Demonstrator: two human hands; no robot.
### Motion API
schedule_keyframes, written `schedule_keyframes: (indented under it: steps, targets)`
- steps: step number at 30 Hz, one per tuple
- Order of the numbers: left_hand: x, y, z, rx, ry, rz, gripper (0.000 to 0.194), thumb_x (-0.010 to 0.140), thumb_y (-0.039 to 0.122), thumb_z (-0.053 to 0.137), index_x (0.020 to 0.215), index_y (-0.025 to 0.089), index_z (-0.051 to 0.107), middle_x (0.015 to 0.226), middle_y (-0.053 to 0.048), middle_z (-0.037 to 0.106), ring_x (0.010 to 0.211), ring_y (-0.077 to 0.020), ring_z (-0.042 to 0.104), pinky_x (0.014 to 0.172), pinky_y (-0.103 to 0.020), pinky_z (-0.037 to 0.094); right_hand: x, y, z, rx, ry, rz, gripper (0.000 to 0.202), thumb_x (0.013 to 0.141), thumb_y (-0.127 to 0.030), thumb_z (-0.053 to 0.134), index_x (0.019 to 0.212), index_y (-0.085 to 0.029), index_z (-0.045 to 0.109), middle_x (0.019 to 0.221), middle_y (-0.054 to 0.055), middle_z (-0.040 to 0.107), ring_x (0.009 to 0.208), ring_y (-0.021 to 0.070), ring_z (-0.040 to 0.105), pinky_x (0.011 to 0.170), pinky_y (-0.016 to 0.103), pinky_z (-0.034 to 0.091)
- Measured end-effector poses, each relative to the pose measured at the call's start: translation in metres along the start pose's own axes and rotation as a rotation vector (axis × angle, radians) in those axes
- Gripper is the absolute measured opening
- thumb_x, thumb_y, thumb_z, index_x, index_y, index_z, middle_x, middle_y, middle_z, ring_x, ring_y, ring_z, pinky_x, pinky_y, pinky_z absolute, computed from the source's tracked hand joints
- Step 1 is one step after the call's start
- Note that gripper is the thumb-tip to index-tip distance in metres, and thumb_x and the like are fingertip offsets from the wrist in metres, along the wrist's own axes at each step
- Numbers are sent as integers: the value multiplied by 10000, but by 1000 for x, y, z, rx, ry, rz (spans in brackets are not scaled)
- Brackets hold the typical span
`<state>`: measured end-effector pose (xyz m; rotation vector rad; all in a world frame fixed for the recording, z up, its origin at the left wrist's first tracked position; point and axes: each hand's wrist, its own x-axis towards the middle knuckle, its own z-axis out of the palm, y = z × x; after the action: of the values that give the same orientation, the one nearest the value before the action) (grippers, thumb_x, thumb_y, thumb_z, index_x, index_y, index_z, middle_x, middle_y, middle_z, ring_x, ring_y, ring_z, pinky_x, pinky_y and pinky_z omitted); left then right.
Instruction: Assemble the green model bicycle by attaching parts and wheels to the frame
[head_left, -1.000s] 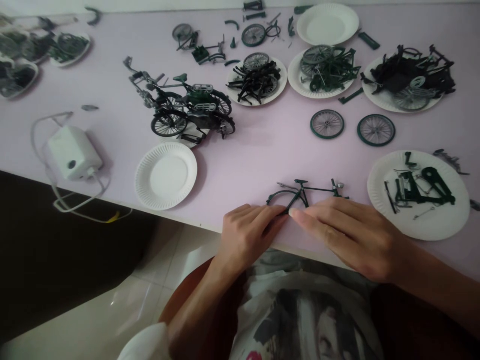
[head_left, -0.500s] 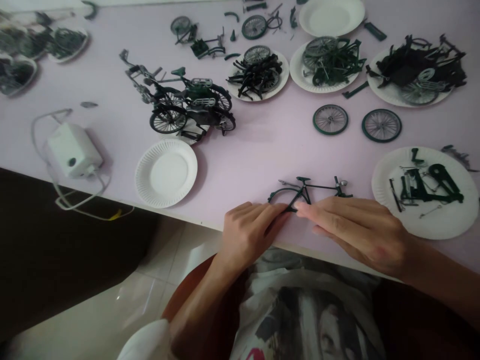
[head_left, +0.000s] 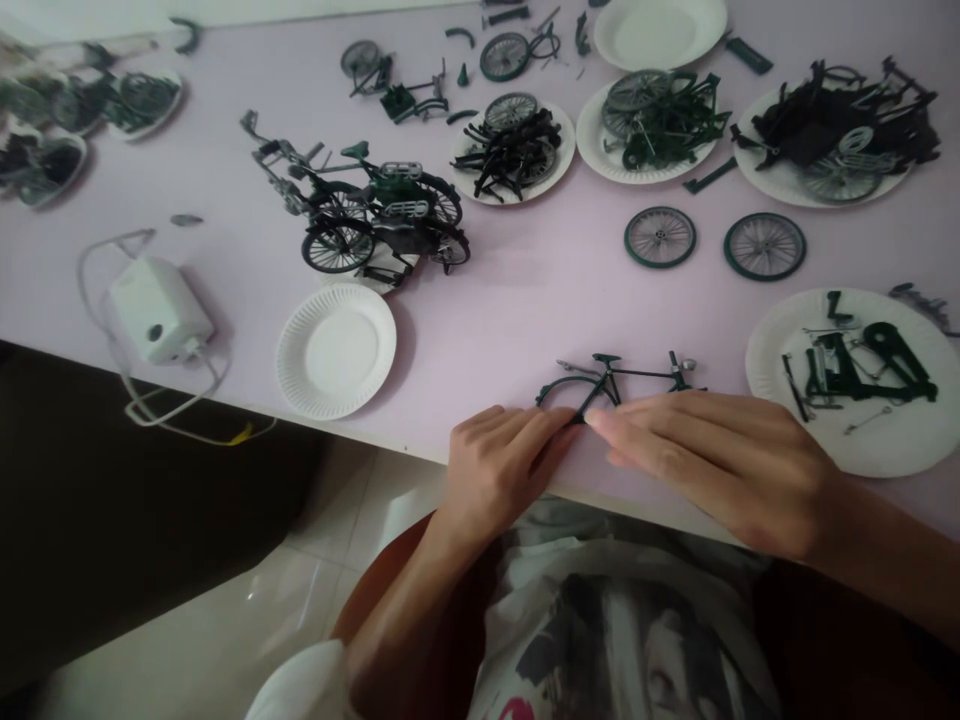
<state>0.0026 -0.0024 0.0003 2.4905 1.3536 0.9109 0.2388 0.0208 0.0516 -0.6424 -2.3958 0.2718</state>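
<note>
A small dark green model bicycle frame [head_left: 606, 376], with saddle and handlebar but no wheels on it, is held upright near the table's front edge. My left hand [head_left: 501, 455] pinches its lower rear part between thumb and fingers. Close beside that pinch, my right hand [head_left: 720, 460] has its thumb and fingertips pressed together at the lower middle of the frame. The fingers hide this part, so whatever small piece may be between them cannot be made out. Beyond the hands lie a green-rimmed wheel [head_left: 660, 237] and a second wheel [head_left: 765, 246].
A paper plate [head_left: 772, 425] with green parts stands at right. Farther back are plates of black parts [head_left: 512, 150], green parts [head_left: 652, 125] and dark parts [head_left: 836, 135]. Assembled model bicycles [head_left: 382, 210], a bare paper plate [head_left: 336, 350] and a white box with a cable [head_left: 161, 308] are leftward.
My right hand has shifted slightly left along the bottom of the bicycle frame. My left hand keeps its grip, and the camera view has tilted a little.
</note>
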Motion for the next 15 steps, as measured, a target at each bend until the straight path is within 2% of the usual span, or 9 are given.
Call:
schedule_keyframes:
  steps: [2,4,7,10,12,15]
  targets:
    - [0,0,0,-8,1,4,54,1016,182,623,1024,174,676,693,28,704,559,-95,613,550,-273,402,0,0,-3,34,-62,4,412,983,3,498,1389,-29,563,1245,151,755,1198,216,705,1049,365,596]
    - [0,0,0,-9,1,1,53,1018,190,623,1030,179,674,718,23,724,569,-96,625,559,-272,415,-2,0,-3,108,-63,63,375,1018,-47,469,1379,-45,571,1279,139,743,1224,167,690,1076,285,568]
    - [-2,0,1,0,9,-10,55,1004,218,658,1042,184,679,771,16,761,595,-101,659,582,-269,447,-4,-2,-1,124,28,119,212,1032,-200,560,1190,-98,657,1080,95,785,982,152,757,908,231,616]
    - [-2,0,2,-1,17,-18,70,986,222,688,1045,185,687,792,15,773,617,-105,681,595,-267,464,-3,-2,2,56,64,72,107,987,-147,625,1079,-128,677,925,67,784,821,168,759,781,264,632]
    - [-2,0,2,-8,13,-14,56,990,204,676,1040,181,687,780,15,766,612,-106,677,589,-270,458,-1,-1,2,36,24,25,221,965,-51,609,1177,-81,665,993,97,796,908,189,769,847,289,639]
    - [0,0,0,-19,2,3,56,1010,172,628,1021,174,683,752,14,750,594,-101,660,563,-271,433,-2,1,2,113,-58,17,414,992,-35,528,1404,9,542,1279,174,738,1214,220,704,1052,338,595]
